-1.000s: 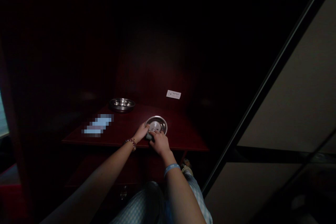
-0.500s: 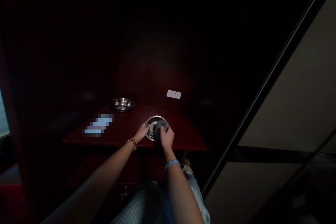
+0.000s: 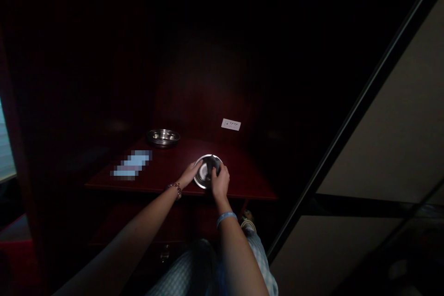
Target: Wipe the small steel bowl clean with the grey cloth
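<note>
A shiny round metal bowl (image 3: 204, 173) is tilted toward me above the front part of the dark red desk top (image 3: 243, 175). My left hand (image 3: 189, 173) grips its left rim, thumb over the edge. In my right hand (image 3: 221, 182) is a grey cloth (image 3: 215, 163), pressed against the right inner side of the bowl; the fingers partly hide it. A beaded bracelet circles my left wrist, and a pale blue band my right.
More metal bowls, apparently stacked (image 3: 163, 138), stand at the back left of the desk. A blurred-out light blue patch (image 3: 133, 164) lies in front of them. The back wall carries a white socket plate (image 3: 231, 124). A drawer knob (image 3: 165, 254) shows below.
My right hand has shifted the grey cloth toward the bowl's right side, uncovering more of its bottom. The bowl has tilted slightly, still held by my left hand.
</note>
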### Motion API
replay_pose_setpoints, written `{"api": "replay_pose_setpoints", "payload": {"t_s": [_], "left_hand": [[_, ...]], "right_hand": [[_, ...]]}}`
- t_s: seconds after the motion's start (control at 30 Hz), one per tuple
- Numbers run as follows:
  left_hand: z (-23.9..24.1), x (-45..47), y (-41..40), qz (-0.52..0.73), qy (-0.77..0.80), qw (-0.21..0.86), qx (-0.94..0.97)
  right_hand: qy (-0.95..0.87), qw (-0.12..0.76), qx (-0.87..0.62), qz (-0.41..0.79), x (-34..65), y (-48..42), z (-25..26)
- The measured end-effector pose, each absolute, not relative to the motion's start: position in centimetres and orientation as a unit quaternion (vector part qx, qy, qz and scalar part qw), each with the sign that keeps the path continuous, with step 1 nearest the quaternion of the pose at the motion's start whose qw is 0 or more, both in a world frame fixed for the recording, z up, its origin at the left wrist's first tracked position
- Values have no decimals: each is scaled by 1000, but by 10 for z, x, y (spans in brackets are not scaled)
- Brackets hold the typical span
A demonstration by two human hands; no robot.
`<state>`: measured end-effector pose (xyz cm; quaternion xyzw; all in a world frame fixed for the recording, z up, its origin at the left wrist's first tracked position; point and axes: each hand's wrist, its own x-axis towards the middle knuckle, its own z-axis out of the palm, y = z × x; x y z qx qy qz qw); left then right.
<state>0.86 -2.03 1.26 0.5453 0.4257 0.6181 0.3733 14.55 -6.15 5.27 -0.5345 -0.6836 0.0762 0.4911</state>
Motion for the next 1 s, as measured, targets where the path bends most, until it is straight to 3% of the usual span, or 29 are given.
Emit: {"api": "replay_pose_setpoints", "payload": {"t_s": [0.53,1.0], "left_hand": [[17,8,-24,579,455,441,513],[14,4,-21,596,483,403,499]], "right_hand": [[-721,477,-486,130,139,-58,41],[-752,439,-456,185,132,-62,39]]}}
